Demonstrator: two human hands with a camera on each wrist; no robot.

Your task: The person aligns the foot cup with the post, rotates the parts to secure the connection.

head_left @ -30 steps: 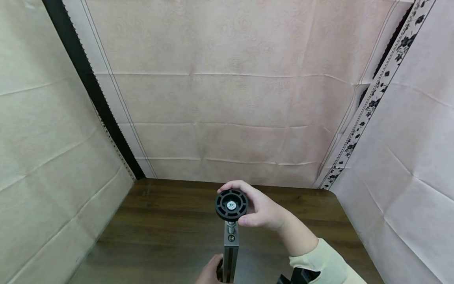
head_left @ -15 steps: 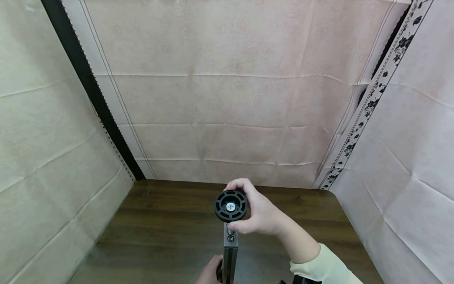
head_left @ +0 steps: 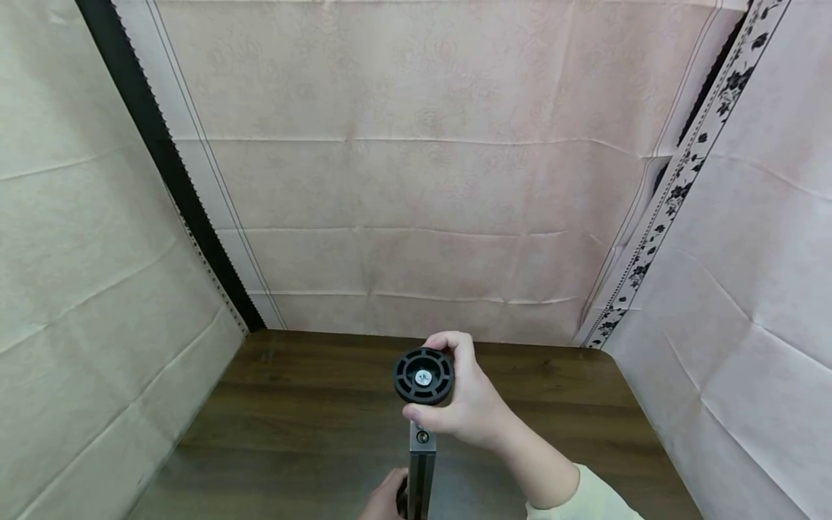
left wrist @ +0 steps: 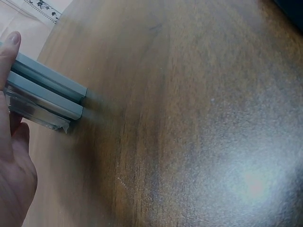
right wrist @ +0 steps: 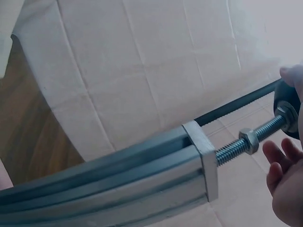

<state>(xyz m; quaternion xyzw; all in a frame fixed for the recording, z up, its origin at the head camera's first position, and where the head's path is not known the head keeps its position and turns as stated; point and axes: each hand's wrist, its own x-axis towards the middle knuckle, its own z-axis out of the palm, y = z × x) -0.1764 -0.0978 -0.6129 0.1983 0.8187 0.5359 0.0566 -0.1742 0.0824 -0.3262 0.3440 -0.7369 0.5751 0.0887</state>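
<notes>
right hand (head_left: 471, 403) curls round the black foot (head_left: 423, 377)

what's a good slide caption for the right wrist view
Right hand on a black foot, a threaded rod with a nut linking it to a metal bar

A grooved silver bar (right wrist: 104, 189), tilted, ends in a flat plate (right wrist: 205, 159). From that end of the bar juts a threaded rod (right wrist: 229, 153), with a hex nut (right wrist: 249, 141) partway along and, farthest from the bar, a round black foot (head_left: 423, 393).
</notes>
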